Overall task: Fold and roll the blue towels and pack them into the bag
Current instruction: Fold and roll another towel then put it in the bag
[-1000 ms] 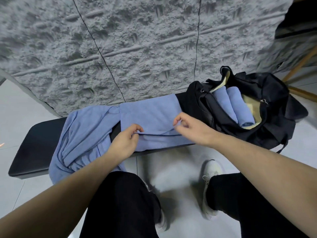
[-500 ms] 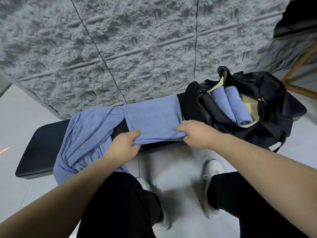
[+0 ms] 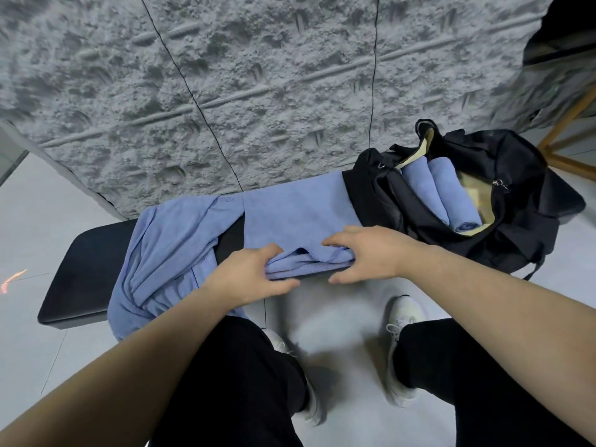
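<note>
Rolling begun: near edge of folded towel point(image 3: 300, 214) now bunched up, gripped by left hand point(image 3: 248, 275) and right hand point(image 3: 364, 256) on counter point(image 3: 80, 256).

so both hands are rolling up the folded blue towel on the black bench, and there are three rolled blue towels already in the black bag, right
Not quite: the head view shows two rolled blue towels in the open black fabric bag, not three. The rest holds: the left hand and right hand both grip the near edge of the folded blue towel on the black padded bench, starting the roll.
</note>
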`<control>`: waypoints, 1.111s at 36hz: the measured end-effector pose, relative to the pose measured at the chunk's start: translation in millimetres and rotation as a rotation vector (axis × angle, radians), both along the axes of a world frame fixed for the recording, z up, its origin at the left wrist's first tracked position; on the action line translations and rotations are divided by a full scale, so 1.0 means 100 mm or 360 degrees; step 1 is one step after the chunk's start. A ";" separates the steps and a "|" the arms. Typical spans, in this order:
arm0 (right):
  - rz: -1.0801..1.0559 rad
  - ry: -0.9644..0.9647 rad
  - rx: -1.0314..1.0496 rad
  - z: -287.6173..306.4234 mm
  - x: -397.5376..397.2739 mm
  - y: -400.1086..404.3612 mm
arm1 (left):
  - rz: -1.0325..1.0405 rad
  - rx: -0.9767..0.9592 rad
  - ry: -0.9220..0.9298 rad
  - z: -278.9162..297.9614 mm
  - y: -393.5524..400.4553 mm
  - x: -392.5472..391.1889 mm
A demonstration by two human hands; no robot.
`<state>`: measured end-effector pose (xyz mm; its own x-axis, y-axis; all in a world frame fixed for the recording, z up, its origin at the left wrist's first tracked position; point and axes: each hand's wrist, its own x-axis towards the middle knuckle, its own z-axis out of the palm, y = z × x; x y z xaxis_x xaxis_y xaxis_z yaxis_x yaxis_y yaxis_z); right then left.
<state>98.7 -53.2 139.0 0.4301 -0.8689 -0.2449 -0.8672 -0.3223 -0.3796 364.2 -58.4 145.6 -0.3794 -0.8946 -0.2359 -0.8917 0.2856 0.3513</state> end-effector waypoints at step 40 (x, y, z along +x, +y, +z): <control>0.0054 0.0132 0.0122 0.00 0.03 -0.01 | -0.0296 -0.0249 -0.0177 -0.07 0.01 -0.02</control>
